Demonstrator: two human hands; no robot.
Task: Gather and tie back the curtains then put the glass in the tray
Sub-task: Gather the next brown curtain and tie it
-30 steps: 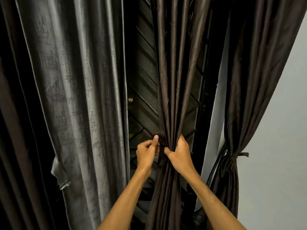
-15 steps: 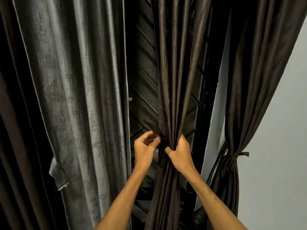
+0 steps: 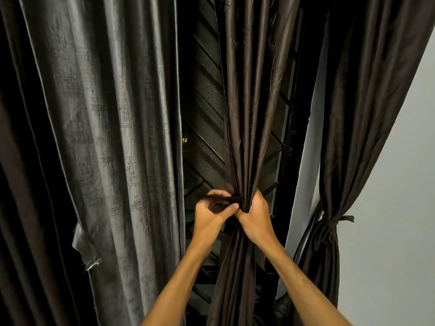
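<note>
Currently mid-tie. R hand [image 3: 255, 217] clenched round gathered middle curtain [image 3: 247, 114]; L hand [image 3: 211, 217] pinches dark tie strip [image 3: 236, 197] at bunch's left edge, knot not yet made. Right curtain [image 3: 329, 231] already tied; grey left curtain [image 3: 106, 137] loose. Glass, tray out of view.

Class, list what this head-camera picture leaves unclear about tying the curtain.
The tie in the left hand: head view, motion-blurred; knot unclear.
The right hand: finger ends hidden behind the gathered curtain.
Its top and hem: cut by frame edges.
No glass or tray in view.
</note>
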